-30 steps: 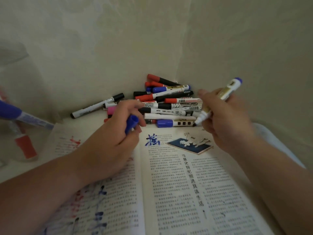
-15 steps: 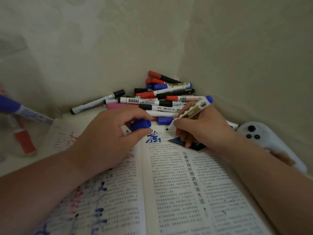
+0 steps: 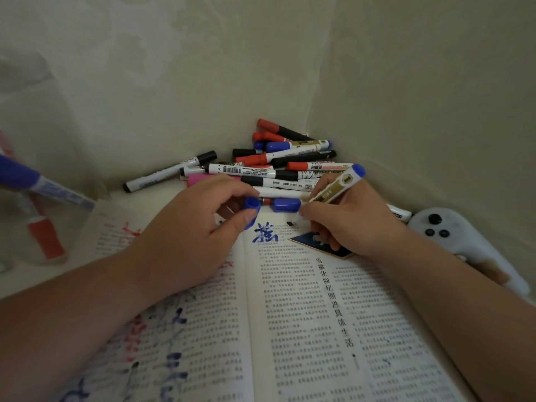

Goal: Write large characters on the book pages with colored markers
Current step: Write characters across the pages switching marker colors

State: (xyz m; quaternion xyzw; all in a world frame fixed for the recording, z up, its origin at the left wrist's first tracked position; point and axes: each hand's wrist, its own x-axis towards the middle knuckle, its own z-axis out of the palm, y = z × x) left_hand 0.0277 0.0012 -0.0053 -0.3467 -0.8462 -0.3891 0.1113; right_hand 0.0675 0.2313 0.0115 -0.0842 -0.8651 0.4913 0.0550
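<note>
Head view, the only one. Book [image 3: 304, 314] lies open on the surface, its spine running up the middle of the frame, pushed close to the corner where two pale walls [image 3: 203, 82] meet.

The right hand [image 3: 351, 227] grips a white marker [image 3: 336, 187] with a gold label and a blue end in a writing hold. The barrel leans back over the knuckles and the tip points down at the top margin of the right page. Whether the tip touches the paper I cannot tell. That slant probably suits broad strokes.

Just left of the tip sits a large blue character [image 3: 265, 235], beside a small dark printed picture [image 3: 319, 246] that the curled fingers partly cover.

The left hand [image 3: 185, 236] pinches a blue cap [image 3: 251, 205] between thumb and fingers, most likely the one off the marker in use, held ready for recapping. Its heel and forearm rest on the left page, which looks meant to hold the book flat. That page carries red and blue ink marks lower down.

Behind the book a pile of markers [image 3: 278, 163] with red, blue, black and pink caps lies heaped in the corner, within easy reach for a colour change.

A clear container [image 3: 37, 184] at far left holds more markers. A white controller [image 3: 452, 236] lies by the right forearm.
</note>
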